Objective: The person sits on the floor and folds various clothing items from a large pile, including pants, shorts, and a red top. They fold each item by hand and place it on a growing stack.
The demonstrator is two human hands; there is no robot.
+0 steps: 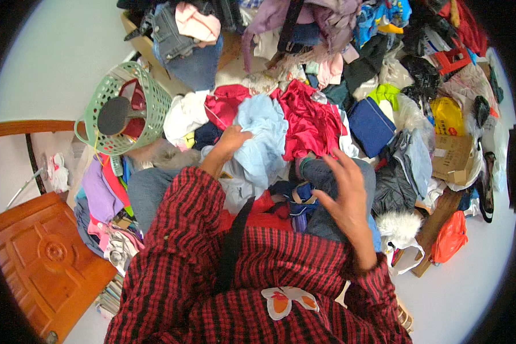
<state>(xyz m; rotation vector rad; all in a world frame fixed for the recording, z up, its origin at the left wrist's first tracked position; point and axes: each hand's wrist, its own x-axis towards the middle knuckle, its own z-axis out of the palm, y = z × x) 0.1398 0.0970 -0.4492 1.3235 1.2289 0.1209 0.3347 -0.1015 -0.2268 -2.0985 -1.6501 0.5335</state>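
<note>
Before me lies a heap of clothes between my knees. My left hand (232,141) has its fingers closed on the left edge of a light blue garment (262,133), which hangs crumpled over the heap. Shiny crimson cloth (311,120) lies just to the right of it, and more red cloth (227,105) shows on its left. With spread fingers and nothing held, my right hand (346,193) is raised over my right knee. Below the blue garment are a whitish cloth or bag (240,194) and a navy item with straps (302,202).
A green perforated plastic basket (155,96) stands at the left. Folded denim (193,62) lies at the upper left. A navy folded cloth (371,127), a cardboard box (450,159) and plastic bags crowd the right. A carved wooden door (53,266) is at the lower left.
</note>
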